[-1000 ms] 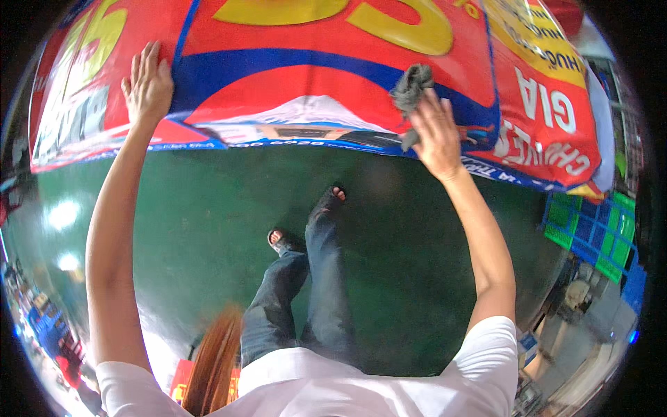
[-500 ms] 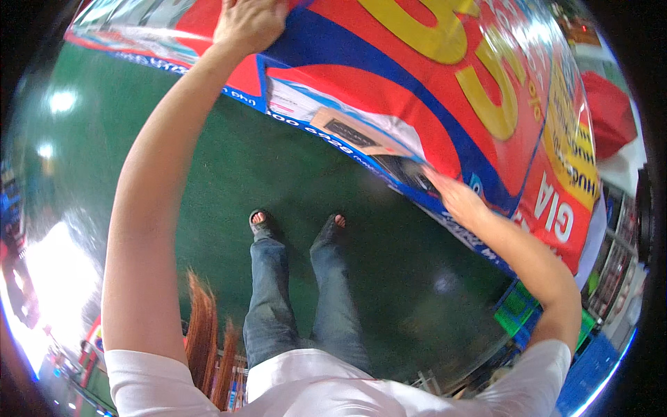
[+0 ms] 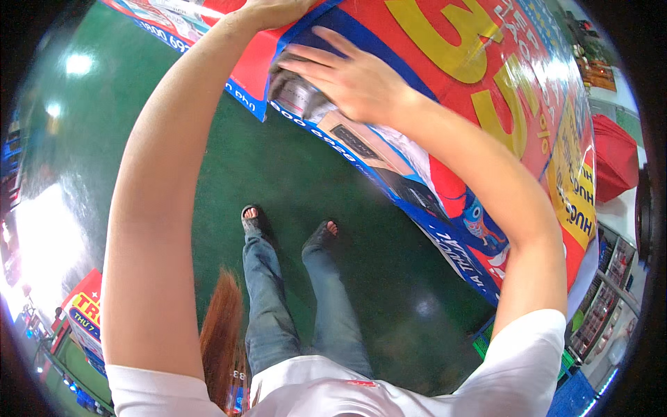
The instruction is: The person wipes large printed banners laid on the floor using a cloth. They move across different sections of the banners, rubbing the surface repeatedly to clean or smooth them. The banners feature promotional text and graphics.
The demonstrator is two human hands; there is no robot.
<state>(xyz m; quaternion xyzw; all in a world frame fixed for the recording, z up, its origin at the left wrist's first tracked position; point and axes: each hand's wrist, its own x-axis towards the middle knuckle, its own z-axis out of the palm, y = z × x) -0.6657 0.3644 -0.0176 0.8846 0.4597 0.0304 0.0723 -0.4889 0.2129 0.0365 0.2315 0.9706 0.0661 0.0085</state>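
Observation:
A large glossy banner-covered panel (image 3: 389, 48), red and blue with big yellow digits, slants across the top. My left hand (image 3: 278, 10) rests on its upper part, cut off by the picture's edge, so its fingers are hidden. Across the panel's lower border lies my right hand (image 3: 361, 83), its fingers stretched and somewhat spread. Beneath those fingers it presses a crumpled grey cloth (image 3: 283, 85) against the printed surface, beside a vertical seam.
Green floor (image 3: 229, 167) shows below the panel, with my feet on it. A red fabric-like object (image 3: 615, 156) and shelves of goods (image 3: 604, 292) are at the right. Another printed red-and-blue stand (image 3: 85, 313) is at the lower left.
My right hand has slid up and left along the panel's lower border, from its right part to near my left arm. My left hand has shifted slightly up and right.

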